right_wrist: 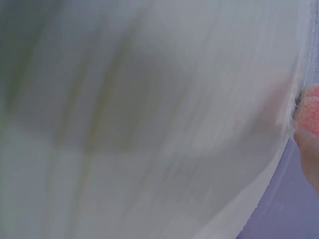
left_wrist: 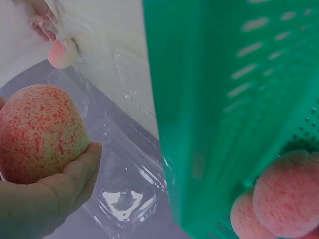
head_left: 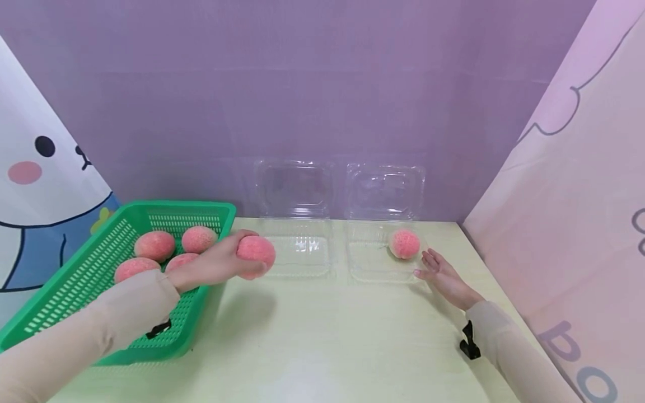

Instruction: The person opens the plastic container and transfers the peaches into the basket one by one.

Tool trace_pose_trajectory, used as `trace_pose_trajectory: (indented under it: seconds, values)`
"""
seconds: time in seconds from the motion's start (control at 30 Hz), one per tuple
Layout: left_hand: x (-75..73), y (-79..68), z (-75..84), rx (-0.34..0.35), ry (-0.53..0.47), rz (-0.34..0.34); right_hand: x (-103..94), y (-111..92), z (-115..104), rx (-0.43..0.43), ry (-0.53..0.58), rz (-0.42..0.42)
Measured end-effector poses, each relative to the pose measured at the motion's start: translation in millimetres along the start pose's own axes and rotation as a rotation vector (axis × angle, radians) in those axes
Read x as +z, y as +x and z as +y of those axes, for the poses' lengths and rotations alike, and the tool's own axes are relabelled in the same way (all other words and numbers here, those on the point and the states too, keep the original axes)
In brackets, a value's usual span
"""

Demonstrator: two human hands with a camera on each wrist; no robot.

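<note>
My left hand (head_left: 216, 263) grips a pink, fuzzy peach (head_left: 258, 253) above the table, just right of the green basket (head_left: 183, 206). Up close in the left wrist view, that peach (left_wrist: 40, 132) has red speckles on a pale yellow skin. Another peach (head_left: 405, 244) sits at the right side of the right clear plastic clamshell box (head_left: 367, 267), whose lid stands raised. Beside that box, my right hand (head_left: 447, 282) has loosely extended fingers and holds nothing; whether it touches the box edge is unclear. Only part of it enters the right wrist view, near the peach (right_wrist: 310, 115).
Several more peaches (head_left: 154, 246) lie in the basket on the left. A second clear clamshell box (head_left: 302, 263), lid up against the purple backdrop (head_left: 322, 101), stands left of the first. Printed cloth panels (head_left: 569, 224) flank the pale table (head_left: 322, 341).
</note>
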State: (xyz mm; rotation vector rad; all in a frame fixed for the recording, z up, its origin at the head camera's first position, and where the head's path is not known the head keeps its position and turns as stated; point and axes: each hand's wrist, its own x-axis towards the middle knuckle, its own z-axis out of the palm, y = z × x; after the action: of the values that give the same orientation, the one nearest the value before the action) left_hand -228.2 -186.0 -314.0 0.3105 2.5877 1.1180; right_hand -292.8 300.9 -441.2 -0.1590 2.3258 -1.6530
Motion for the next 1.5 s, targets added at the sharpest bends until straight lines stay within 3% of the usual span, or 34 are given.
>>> trace_pose_trajectory:
  seconds: [0.17,0.37,0.57,0.73,1.0,1.2,1.5]
  values:
    - [-12.4,-13.6,-3.1,-0.024,0.065,0.016,-1.0,-0.2,0.2,-0.002,-0.005,-0.002]
    - [-23.6,-24.6,-15.0,0.013,0.010,0.042,-1.6,-0.1,1.0,-0.002,0.002,-0.009]
    - [-34.6,-37.9,-25.9,-0.034,0.016,0.088,-0.4,-0.6,1.1,0.002,0.003,-0.009]
    - [-42.2,-47.2,-34.2,-0.018,0.012,0.078,-0.6,0.0,0.3,0.003,0.003,-0.006]
    - [-53.5,-55.5,-57.8,0.039,0.063,0.138,-0.1,-0.6,-1.5,-0.005,0.024,-0.017]
    - [-61.3,-59.3,-73.1,0.021,0.090,0.175,-0.3,0.1,0.2,0.000,0.016,-0.014]
    - [-72.6,-71.4,-87.9,-0.005,-0.032,0.110,-0.2,-1.0,-0.5,0.003,0.007,-0.022]
